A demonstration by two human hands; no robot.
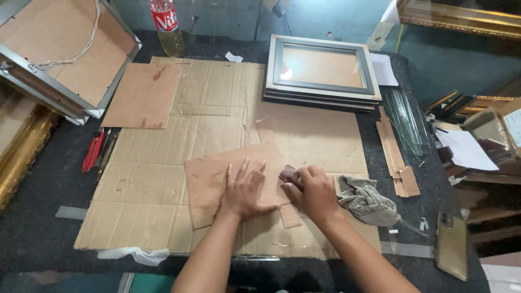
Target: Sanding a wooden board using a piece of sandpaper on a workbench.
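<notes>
My left hand [244,190] lies flat with fingers spread on a brown hardboard sheet [209,179] that rests on the big cardboard mat [217,114]. My right hand [312,190] is closed around a small dark tool [288,174] held against the sheet's right edge. A narrow strip of board [290,216] pokes out below the sheet, between my two wrists. A crumpled grey rag [366,201] lies just right of my right hand.
A stack of picture frames [321,70] sits at the back. Another hardboard sheet [144,95], a framed backing with cord [59,49] and a plastic bottle [165,27] are back left. Red-handled tools [95,151] lie left. Glass panes [407,119] and board strips [393,152] lie right.
</notes>
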